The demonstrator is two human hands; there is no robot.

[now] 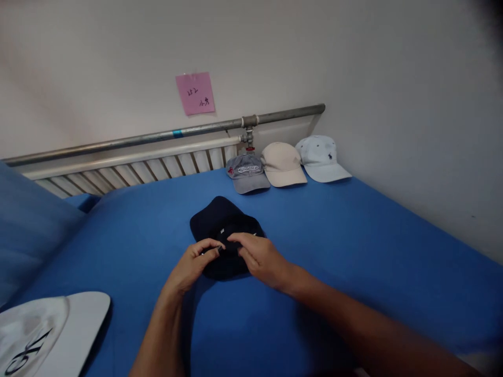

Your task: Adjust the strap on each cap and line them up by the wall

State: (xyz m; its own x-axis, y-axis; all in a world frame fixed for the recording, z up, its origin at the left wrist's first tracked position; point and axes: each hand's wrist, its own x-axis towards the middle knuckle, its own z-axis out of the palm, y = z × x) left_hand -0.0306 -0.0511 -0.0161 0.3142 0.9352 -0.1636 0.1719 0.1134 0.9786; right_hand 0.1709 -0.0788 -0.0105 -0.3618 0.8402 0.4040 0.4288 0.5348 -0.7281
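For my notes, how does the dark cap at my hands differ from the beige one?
The dark cap is nearly black; the beige cap is pale. The dark cap's brim points away from you, the beige cap's roughly toward you. Your left hand and right hand are at the dark cap; neither touches the beige cap. Both caps lie on the blue surface.

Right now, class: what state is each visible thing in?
Dark fabric cap: apparently overturned, left hand and right hand at it.
Gray lettered fabric cap: upright.
Beige fabric cap: upright.
White emblem fabric cap: upright.
White CK fabric cap: upright, cropped.
Pink square paper: written on.
Red metal valve handle: unclear.
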